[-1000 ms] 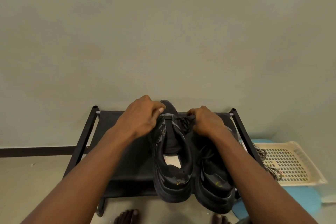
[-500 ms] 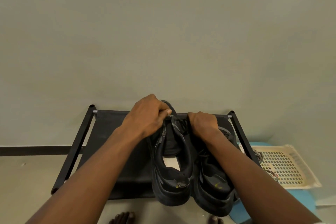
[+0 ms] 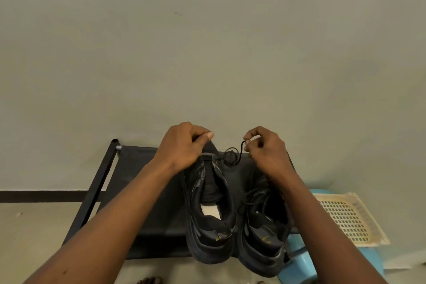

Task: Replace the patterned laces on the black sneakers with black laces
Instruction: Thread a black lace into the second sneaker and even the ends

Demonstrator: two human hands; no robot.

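Head view: my right hand (image 3: 267, 150) pinches the black lace (image 3: 240, 151) above the toe of the left-hand sneaker (image 3: 212, 214) on the shoe rack (image 3: 143, 191); my left hand (image 3: 184, 145) pinches what seems its other end. The lace looks limp and light, so I'd grip near the tip.

home; shoe rack (image 3: 96, 182), bare wall (image 3: 207, 41)

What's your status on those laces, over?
Left hand grips left sneaker at toe. Right hand pinches black lace, slack looped near the toe. Right sneaker alongside on rack. Nothing blocking.
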